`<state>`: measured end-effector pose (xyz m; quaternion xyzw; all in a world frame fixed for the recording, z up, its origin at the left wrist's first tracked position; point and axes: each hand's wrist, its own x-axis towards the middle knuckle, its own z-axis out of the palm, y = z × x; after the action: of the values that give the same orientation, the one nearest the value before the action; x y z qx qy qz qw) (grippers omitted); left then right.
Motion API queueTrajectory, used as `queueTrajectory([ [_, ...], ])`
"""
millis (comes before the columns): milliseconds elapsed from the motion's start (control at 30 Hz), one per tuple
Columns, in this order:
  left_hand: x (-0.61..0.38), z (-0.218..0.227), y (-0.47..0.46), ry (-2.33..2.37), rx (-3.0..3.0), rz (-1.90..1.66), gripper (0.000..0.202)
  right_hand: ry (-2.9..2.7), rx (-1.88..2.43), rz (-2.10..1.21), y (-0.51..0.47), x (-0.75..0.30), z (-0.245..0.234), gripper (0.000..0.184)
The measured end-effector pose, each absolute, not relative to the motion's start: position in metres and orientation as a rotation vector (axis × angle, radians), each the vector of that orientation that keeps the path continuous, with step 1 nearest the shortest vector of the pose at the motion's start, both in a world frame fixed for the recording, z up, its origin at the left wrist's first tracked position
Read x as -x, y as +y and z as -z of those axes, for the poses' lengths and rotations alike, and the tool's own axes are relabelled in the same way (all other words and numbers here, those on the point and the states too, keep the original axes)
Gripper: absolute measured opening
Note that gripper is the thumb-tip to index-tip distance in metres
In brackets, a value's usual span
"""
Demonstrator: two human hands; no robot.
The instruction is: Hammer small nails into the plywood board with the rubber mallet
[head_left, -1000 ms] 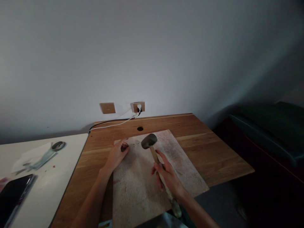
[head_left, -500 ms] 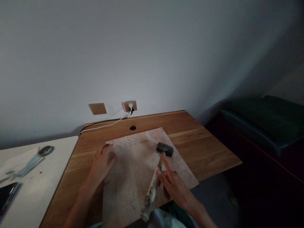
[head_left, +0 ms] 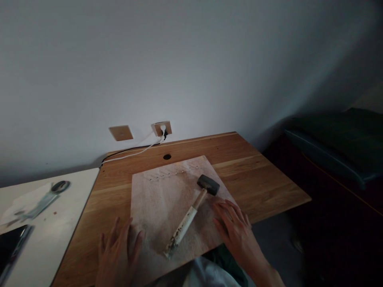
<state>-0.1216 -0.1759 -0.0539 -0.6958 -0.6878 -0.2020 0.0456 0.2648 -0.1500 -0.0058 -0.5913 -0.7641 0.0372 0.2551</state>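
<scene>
A mallet (head_left: 186, 221) with a black head and a worn, white-wrapped handle lies slantwise on a pale wooden board (head_left: 155, 207). Along the board's far edge stands a row of several small nails (head_left: 163, 176). My left hand (head_left: 118, 251) is at the board's near left edge, fingers spread, holding nothing. Over the right edge of the board rests my right hand (head_left: 235, 227), its fingers stretched out to the right of the mallet and apart from it.
The board lies on a brown wooden table (head_left: 254, 175) against the wall. To the left, a white table (head_left: 68, 207) bears scissors (head_left: 60, 186) and a dark phone (head_left: 13, 247). Cables run to a wall socket (head_left: 163, 128). A dark cushion (head_left: 329, 147) is at the far right.
My right hand has let go of the mallet, which now lies on the board, and has moved right. My left hand has drawn back from the board's far left corner towards me.
</scene>
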Motion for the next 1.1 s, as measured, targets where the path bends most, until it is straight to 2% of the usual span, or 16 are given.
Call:
queueTrajectory([
  [200, 0.063, 0.034, -0.153, -1.904, 2.364, 0.7, 0.048, -2.103, 1.732, 0.082, -0.145, -0.329, 0.03, 0.041],
  [400, -0.011, 0.029, -0.097, -1.671, 2.658, 0.788, 0.054, -1.872, 1.886, 0.313, -0.13, -0.413, 0.038, 0.052],
  [467, -0.012, 0.03, -0.09, -1.674, 2.671, 0.83, 0.053, -1.78, 1.911, 0.345, -0.133, -0.429, 0.035, 0.049],
  [633, 0.023, 0.028, -0.12, -1.683, 2.673, 1.011, 0.023, -1.548, 1.907, 0.381, -0.148, -0.444, 0.032, 0.041],
  [867, 0.027, 0.026, -0.161, -1.692, 2.732, 1.097, 0.031, -1.376, 1.926, 0.344, -0.157, -0.443, 0.033, 0.046],
  [1000, 0.017, 0.028, -0.161, -1.816, 2.719, 1.22, 0.022, -1.338, 1.911, 0.344, -0.158, -0.438, 0.03, 0.047],
  [1100, 0.014, 0.025, -0.16, -2.019, 2.727, 1.422, 0.041, -1.361, 1.895, 0.312, -0.16, -0.436, 0.032, 0.045],
])
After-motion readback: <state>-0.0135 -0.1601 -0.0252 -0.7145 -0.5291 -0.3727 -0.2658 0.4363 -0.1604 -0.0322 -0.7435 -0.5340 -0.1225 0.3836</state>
